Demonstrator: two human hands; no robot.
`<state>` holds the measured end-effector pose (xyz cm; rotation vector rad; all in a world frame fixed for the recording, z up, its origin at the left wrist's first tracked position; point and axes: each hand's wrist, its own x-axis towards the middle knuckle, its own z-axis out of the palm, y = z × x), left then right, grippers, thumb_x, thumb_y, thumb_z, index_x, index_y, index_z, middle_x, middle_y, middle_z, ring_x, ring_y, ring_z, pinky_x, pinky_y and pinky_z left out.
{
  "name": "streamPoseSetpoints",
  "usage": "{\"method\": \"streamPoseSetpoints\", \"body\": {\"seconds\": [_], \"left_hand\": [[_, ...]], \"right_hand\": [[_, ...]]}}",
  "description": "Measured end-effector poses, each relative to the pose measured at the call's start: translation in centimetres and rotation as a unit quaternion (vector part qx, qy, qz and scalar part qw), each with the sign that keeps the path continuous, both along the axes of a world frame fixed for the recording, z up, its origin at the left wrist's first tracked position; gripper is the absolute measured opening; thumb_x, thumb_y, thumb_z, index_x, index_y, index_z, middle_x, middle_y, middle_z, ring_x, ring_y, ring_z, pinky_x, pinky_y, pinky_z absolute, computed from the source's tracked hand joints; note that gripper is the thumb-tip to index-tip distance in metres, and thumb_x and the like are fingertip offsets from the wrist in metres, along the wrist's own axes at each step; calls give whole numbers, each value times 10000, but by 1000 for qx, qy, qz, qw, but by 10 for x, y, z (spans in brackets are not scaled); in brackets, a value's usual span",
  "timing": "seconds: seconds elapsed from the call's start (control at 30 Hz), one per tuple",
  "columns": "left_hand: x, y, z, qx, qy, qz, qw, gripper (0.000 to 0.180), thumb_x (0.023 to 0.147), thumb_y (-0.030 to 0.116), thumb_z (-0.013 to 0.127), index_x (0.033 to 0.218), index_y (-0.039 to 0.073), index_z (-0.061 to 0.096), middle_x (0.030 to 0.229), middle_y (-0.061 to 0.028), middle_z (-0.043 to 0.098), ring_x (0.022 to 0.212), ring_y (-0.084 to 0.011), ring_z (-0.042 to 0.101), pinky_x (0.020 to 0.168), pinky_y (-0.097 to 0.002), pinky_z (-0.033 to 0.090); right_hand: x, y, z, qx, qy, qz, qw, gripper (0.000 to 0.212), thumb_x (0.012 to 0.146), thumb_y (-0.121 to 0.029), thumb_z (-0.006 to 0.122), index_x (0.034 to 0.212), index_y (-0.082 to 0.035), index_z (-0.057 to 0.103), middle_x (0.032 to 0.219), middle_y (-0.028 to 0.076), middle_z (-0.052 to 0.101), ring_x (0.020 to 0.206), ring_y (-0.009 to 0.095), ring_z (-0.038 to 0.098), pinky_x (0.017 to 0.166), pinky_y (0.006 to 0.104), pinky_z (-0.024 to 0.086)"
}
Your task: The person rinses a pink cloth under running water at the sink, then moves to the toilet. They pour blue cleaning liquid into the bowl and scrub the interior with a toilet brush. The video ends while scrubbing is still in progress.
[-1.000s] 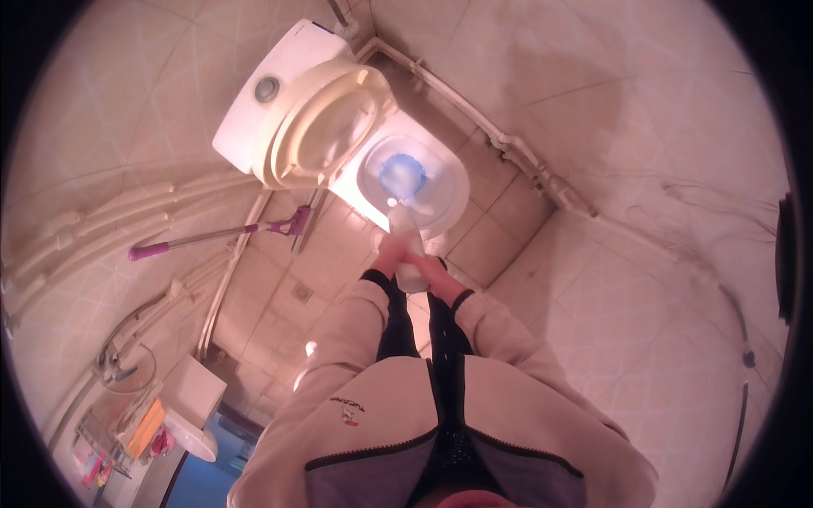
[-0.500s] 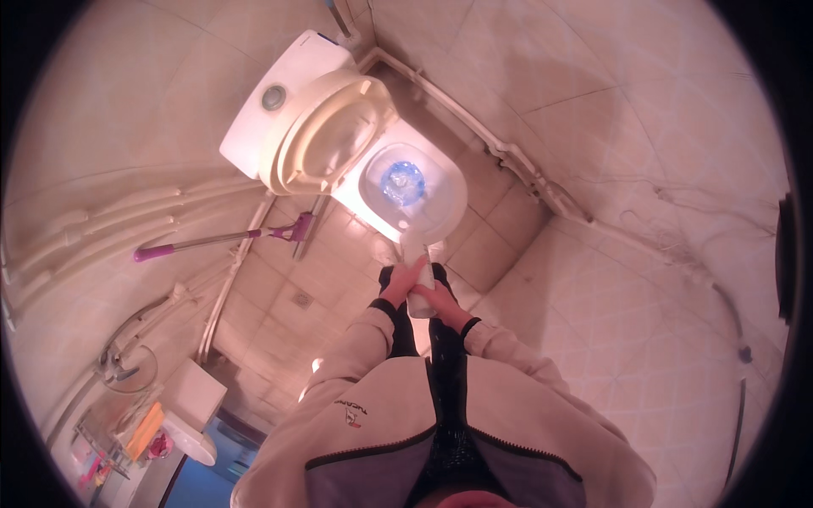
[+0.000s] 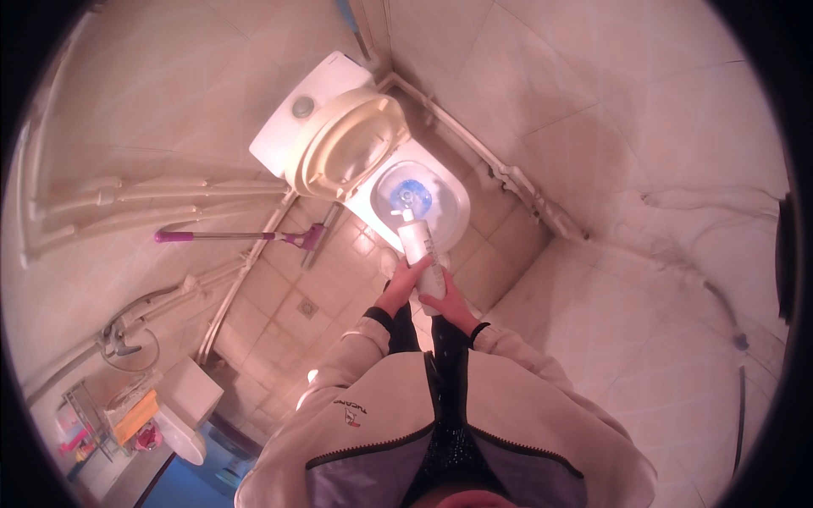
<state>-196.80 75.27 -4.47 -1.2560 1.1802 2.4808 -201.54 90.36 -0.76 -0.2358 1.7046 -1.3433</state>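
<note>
Between my two hands is a white pump bottle, its pump head pointing away from me, over the near rim of the toilet. My left hand is closed round its left side, and my right hand grips the lower right side near the base. The toilet bowl has blue-tinted water at the bottom. Its cream lid and seat stand raised against the white cistern, which has a round button on top.
A squeegee mop with a purple grip and head leans left of the toilet. Pipes run along the right wall base. At lower left are a hand shower, an orange cloth and a white washbasin. A drain sits in the floor.
The bottle has come up toward me and shows more fully, its pump head now clear. Both hands have shifted their hold on it. My view has tilted slightly.
</note>
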Motion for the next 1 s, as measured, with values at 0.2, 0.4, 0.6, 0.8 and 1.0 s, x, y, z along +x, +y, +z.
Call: {"method": "streamPoseSetpoints", "body": {"seconds": [0.2, 0.4, 0.6, 0.8, 1.0], "left_hand": [[-16, 1, 81, -126, 57, 2, 990, 676, 795, 208, 763, 1334, -3, 414, 1241, -133, 553, 1123, -231, 558, 957, -373, 466], [-12, 6, 156, -351, 150, -6, 924, 774, 712, 201, 825, 1334, 1, 410, 1195, -143, 596, 1111, -219, 585, 931, -362, 479], [-10, 26, 196, -458, 118, 14, 881, 772, 682, 213, 846, 1302, -13, 446, 1194, -181, 589, 1115, -246, 588, 935, -372, 474], [-1, 38, 202, -506, 134, 28, 852, 787, 665, 199, 845, 1304, -19, 441, 1170, -199, 585, 1098, -296, 599, 936, -402, 479], [4, 21, 202, -522, 134, -7, 843, 816, 640, 198, 861, 1312, 1, 442, 1181, -168, 590, 1122, -279, 585, 964, -392, 468]], "right_hand": [[-25, 8, 36, -40, 72, 67, 994, 990, 730, -216, 811, 1502, -58, 212, 1410, 158, 447, 1313, 274, 440, 1076, 397, 364], [-64, 3, 92, -67, 101, 29, 992, 1034, 725, -214, 814, 1522, -45, 178, 1474, 193, 370, 1394, 309, 338, 1128, 406, 285], [-79, -25, 193, -223, 289, 50, 930, 903, 758, -243, 806, 1482, -63, 298, 1394, 200, 473, 1289, 279, 471, 1060, 381, 376], [-80, -45, 243, -222, 177, -47, 958, 515, 927, -257, 645, 1333, 7, 470, 1092, 139, 677, 973, 175, 637, 826, 301, 514], [-96, -48, 248, -207, 52, -1, 977, 385, 1003, -211, 471, 1270, 61, 527, 1203, 117, 626, 1141, 178, 563, 997, 305, 415]]}}
